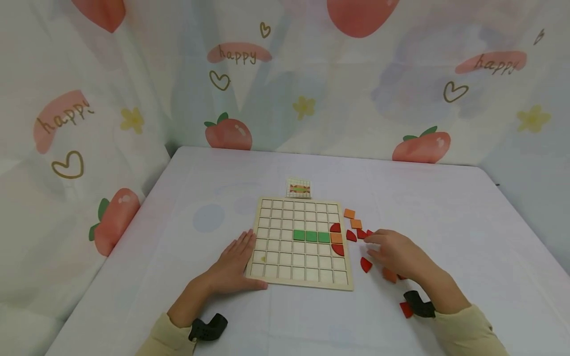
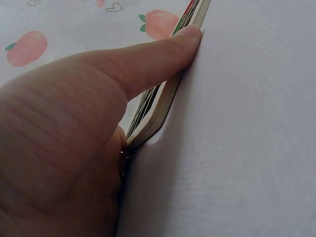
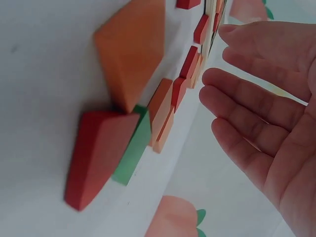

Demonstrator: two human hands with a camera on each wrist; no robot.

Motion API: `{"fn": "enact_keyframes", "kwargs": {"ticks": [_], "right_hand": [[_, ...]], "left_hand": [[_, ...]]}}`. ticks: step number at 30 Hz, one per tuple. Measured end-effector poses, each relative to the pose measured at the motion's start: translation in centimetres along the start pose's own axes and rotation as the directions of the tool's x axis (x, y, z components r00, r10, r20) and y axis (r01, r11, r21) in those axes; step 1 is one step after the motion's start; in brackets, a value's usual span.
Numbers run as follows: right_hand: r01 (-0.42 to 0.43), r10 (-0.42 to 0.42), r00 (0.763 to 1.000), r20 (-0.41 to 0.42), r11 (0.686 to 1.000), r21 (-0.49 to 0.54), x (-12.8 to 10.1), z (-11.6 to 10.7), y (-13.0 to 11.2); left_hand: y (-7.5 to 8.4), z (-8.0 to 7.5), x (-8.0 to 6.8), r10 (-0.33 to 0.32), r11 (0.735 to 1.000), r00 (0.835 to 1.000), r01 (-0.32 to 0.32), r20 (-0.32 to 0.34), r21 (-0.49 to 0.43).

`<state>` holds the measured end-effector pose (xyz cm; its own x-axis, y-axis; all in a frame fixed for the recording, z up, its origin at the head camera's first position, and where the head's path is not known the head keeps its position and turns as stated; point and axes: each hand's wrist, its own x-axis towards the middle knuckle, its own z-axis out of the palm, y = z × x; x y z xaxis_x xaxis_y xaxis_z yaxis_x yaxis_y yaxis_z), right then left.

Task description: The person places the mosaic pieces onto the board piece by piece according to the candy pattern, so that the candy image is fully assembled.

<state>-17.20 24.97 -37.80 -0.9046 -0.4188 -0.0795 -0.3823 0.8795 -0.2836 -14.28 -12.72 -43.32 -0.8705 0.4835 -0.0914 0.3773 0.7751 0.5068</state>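
A wooden grid board point(image 1: 273, 271) lies on the table, with a row of three green squares point(image 1: 311, 236), an orange square point(image 1: 336, 238) at the row's right end, and a red rounded piece point(image 1: 338, 249) on either side of that orange one. My left hand point(image 1: 233, 264) rests against the board's left edge, fingers straight, its thumb point(image 2: 163, 57) along the near edge. To the right of the board, my right hand point(image 1: 396, 252) hovers over loose red pieces point(image 1: 351, 236). Its fingers are relaxed and spread in the right wrist view, with nothing visible between them.
A small pattern card point(image 1: 298, 189) lies beyond the board's far edge. Orange squares point(image 1: 349, 213) sit by the right edge. Closer to my right wrist are an orange piece point(image 3: 136, 49), a red wedge point(image 3: 101, 153) and a green piece point(image 3: 133, 153). A printed curtain point(image 1: 276, 99) stands behind.
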Motion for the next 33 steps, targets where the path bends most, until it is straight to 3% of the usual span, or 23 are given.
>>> {"fn": "enact_keyframes", "kwargs": {"ticks": [14,22,33], "right_hand": [[-0.035,0.035,0.999,0.020,0.999,0.020,-2.2,-0.1,2.1],[-0.060,0.060,0.998,-0.018,0.998,0.020,-2.8,0.0,2.7],[-0.036,0.035,0.998,0.042,0.999,0.025,-3.8,-0.4,3.2]], "left_hand": [[0.0,-0.1,-0.1,-0.001,1.000,1.000,0.001,-0.003,-0.008],[-0.1,0.0,-0.2,-0.006,1.000,1.000,0.006,-0.004,-0.006],[-0.1,0.1,0.0,-0.006,1.000,1.000,0.006,-0.002,0.002]]}}
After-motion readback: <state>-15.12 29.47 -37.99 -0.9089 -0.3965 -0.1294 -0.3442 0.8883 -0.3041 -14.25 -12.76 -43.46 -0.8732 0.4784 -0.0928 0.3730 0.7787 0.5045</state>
